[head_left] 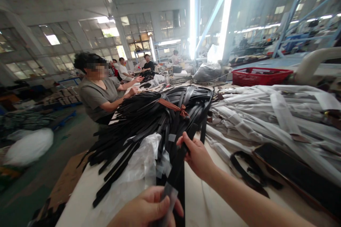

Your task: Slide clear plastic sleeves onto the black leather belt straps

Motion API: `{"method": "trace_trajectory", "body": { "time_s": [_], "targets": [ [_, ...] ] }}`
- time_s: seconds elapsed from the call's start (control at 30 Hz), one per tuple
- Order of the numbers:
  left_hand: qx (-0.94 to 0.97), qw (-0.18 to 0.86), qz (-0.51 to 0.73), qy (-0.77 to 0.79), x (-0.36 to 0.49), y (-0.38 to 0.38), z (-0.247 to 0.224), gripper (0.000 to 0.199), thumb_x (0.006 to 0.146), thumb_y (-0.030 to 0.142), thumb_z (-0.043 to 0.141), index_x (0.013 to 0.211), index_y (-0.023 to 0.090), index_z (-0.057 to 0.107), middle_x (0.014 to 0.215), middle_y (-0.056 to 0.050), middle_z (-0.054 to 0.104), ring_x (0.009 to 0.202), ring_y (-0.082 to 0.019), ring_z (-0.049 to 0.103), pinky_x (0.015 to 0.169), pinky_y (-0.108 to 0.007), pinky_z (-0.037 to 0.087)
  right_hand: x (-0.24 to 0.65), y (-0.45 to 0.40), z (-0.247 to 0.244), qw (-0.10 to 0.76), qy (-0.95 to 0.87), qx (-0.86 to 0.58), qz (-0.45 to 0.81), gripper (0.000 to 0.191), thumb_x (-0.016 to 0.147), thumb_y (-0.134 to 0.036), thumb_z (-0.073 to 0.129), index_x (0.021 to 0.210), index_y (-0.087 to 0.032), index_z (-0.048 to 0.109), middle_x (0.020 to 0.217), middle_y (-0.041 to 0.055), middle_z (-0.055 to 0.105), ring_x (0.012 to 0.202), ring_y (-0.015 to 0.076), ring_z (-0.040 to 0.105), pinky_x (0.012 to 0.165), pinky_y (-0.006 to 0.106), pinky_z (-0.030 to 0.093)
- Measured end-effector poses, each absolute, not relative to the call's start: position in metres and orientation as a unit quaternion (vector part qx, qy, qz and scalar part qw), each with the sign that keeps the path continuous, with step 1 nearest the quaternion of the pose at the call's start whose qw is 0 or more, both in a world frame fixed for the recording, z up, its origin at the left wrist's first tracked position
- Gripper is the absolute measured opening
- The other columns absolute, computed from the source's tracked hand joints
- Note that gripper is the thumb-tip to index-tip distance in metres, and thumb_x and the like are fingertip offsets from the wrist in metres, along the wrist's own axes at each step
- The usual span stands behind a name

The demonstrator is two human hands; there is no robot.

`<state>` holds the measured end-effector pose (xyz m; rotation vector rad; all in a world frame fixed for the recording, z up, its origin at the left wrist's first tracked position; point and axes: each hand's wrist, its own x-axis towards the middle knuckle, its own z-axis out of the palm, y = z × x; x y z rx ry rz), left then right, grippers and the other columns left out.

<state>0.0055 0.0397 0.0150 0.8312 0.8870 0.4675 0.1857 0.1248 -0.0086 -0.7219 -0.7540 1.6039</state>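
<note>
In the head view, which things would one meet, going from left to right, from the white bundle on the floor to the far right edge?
White bundle on the floor → person in a grey shirt → knotted brown tie → grey plastic bag → red basket → pale curved pipe.

One left hand (153, 204) and one right hand (197, 158) hold one black strap (178, 165); beyond them are one brown knotted tie (170, 105), one red plastic basket (262, 79) and one grey-shirted person (97, 95); the piled straps (141, 115) are too many for counting.
</note>
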Motion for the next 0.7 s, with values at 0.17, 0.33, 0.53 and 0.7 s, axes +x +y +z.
{"method": "trace_trajectory", "body": {
  "time_s": [0.17, 0.33, 0.53, 0.7],
  "targets": [
    [0.41, 0.81, 0.194, 0.371, 0.008, 0.05, 0.011, 0.047, 0.071, 0.061, 0.067, 0.062, 0.017, 0.052, 0.041, 0.006, 0.039, 0.038, -0.006, 0.024, 0.042, -0.022, 0.009, 0.179, 0.12, -0.011, 0.543, -0.389, -0.292, 0.685, 0.047, 0.083, -0.061, 0.055, 0.068, -0.016, 0.053, 0.037, -0.0094, 0.033, 0.033, 0.0055, 0.032, 0.036, 0.017, 0.026],
    [0.46, 0.777, 0.201, 0.38, 0.008, 0.049, 0.01, 0.062, 0.067, 0.076, 0.058, 0.067, 0.014, 0.058, 0.051, 0.003, 0.04, 0.046, -0.007, 0.027, 0.046, -0.023, 0.013, 0.181, 0.113, -0.002, 0.537, -0.452, -0.352, 0.619, 0.053, 0.079, -0.068, 0.054, 0.067, -0.016, 0.052, 0.042, -0.0072, 0.039, 0.036, 0.0067, 0.038, 0.036, 0.018, 0.028],
    [0.436, 0.768, 0.205, 0.422, 0.01, 0.045, 0.012, 0.079, 0.06, 0.084, 0.05, 0.091, 0.012, 0.063, 0.064, 0.001, 0.046, 0.052, -0.008, 0.035, 0.05, -0.022, 0.021, 0.2, 0.121, 0.015, 0.599, -0.45, -0.41, 0.52, 0.055, 0.075, -0.071, 0.056, 0.063, -0.018, 0.053, 0.046, -0.0046, 0.043, 0.04, 0.0084, 0.039, 0.038, 0.021, 0.028],
    [0.506, 0.719, 0.182, 0.441, 0.013, 0.051, 0.002, 0.073, 0.065, 0.086, 0.036, 0.067, 0.016, 0.055, 0.054, 0.003, 0.041, 0.045, -0.007, 0.027, 0.046, -0.025, 0.013, 0.188, 0.11, 0.005, 0.57, -0.487, -0.418, 0.514, 0.057, 0.076, -0.073, 0.051, 0.06, -0.019, 0.05, 0.047, -0.0041, 0.039, 0.041, 0.0092, 0.035, 0.039, 0.023, 0.024]
  ]
}}
